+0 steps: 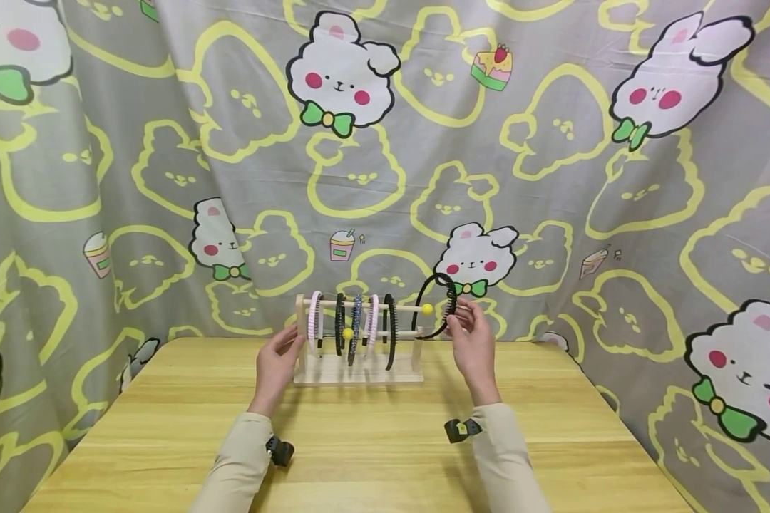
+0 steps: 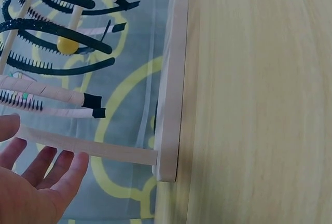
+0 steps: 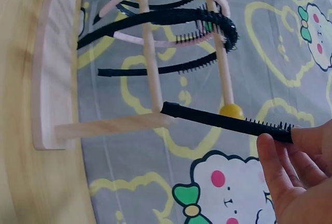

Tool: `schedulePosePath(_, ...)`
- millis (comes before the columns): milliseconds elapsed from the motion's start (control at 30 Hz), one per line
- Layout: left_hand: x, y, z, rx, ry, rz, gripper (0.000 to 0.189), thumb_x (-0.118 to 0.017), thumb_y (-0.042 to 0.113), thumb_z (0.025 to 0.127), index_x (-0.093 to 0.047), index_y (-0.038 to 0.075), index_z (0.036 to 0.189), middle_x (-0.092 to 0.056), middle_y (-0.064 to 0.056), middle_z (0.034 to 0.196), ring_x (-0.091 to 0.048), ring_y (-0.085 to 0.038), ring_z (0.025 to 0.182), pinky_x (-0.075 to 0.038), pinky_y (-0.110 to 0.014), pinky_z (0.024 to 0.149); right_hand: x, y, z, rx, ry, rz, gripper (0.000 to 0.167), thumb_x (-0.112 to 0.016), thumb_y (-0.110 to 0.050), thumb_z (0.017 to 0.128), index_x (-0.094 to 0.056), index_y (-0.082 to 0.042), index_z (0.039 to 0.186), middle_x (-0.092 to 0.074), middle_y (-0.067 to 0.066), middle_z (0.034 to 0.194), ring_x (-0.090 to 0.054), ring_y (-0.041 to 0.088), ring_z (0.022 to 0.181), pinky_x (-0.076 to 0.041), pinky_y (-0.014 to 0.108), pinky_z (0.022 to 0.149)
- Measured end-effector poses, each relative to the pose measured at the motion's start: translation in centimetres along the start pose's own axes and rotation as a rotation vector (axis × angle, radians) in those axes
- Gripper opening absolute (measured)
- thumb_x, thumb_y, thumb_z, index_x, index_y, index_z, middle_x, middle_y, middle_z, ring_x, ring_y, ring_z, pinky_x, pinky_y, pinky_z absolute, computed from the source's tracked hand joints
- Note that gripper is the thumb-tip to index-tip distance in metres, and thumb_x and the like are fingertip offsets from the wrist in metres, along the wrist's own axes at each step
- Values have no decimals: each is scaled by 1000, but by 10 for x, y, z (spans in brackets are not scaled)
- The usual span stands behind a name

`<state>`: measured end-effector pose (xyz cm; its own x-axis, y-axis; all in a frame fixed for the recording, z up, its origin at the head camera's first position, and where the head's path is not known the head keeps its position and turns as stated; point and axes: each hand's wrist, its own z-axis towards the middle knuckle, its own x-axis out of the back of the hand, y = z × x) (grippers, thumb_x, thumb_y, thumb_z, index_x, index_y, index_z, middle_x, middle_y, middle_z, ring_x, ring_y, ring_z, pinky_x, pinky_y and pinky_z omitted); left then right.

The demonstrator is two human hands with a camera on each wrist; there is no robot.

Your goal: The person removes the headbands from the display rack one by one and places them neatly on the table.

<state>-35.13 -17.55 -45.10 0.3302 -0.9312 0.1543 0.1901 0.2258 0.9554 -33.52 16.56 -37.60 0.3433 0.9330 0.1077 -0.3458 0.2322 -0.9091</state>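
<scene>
A wooden headband stand (image 1: 359,375) sits on the table with several headbands hung along its upper rod. My left hand (image 1: 277,362) holds the stand's left upright (image 2: 119,153), thumb on one side and fingertips on the other. Off the rod's right end, my right hand (image 1: 473,349) pinches a black toothed headband (image 3: 223,121) between thumb and fingers. That headband's loop stands beside the yellow ball (image 1: 427,309) at the rod's tip. Hanging nearest to it on the rod is another black headband (image 1: 391,342), followed by a pink headband (image 1: 373,320) and a blue speckled headband (image 1: 356,324).
A lower rod (image 3: 151,63) crosses behind, below the upper one, and a second yellow ball (image 1: 348,333) shows among the headbands. The wood-grain table (image 1: 372,442) reaches a grey patterned curtain (image 1: 385,164) close behind the stand. Each wrist wears a small black camera (image 1: 280,451).
</scene>
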Motion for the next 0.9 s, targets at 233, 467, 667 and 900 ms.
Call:
schedulePosePath(233,0,0,-1,-11,14,-15,41,-66,20,101,-62,6,140,-63,-19,139,-62,-35,124,-47,-7,82,10,-6,0,19,22,28,40,-62,-1,100,-54,-5,140,-67,19,128,-65,28,112,-62,28,83)
schedulePosePath(467,-1,-1,-1,-10,14,-13,40,-66,19,101,-62,7,140,-63,-19,140,-62,-34,124,-47,-6,82,19,-8,-4,23,49,21,40,-63,-3,100,-55,-7,139,-67,17,128,-64,21,108,-61,28,84)
schedulePosePath(667,-1,-1,0,-2,3,-9,41,-65,20,102,-60,7,141,-62,-19,141,-62,-33,125,-51,-17,93,27,-1,-9,43,54,-16,38,-65,-6,100,-57,-8,138,-67,16,128,-64,24,112,-55,10,78)
schedulePosePath(900,-2,1,-2,-2,21,-12,41,-66,22,101,-62,7,140,-63,-19,139,-62,-35,125,-51,-17,92,31,6,-10,50,59,-97,38,-66,-13,101,-58,-5,137,-66,18,128,-64,29,115,-50,3,78)
